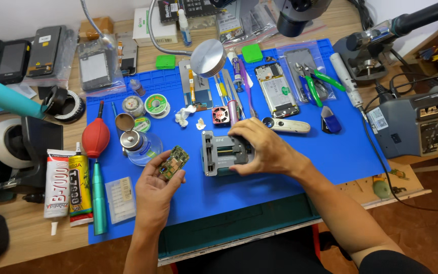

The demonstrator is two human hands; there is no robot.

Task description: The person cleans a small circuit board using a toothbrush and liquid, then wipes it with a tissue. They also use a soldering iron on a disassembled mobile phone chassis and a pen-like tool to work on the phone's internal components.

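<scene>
Left hand [154, 190] pinching green circuit board [174, 163], right hand [262, 148] gripping grey board holder [220, 153], two glue tubes [69, 185] left

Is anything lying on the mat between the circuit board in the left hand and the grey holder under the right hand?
Nothing visible does. The left hand holds the green circuit board just left of the grey board holder, with only bare blue mat between them. The right hand covers the holder's right end.

Bare blue mat [340, 152] open right of the metal holder [219, 152], bare strip near front edge, glass bottle [140, 147] and red blower [96, 138] crowding left, tools blocking behind
</scene>
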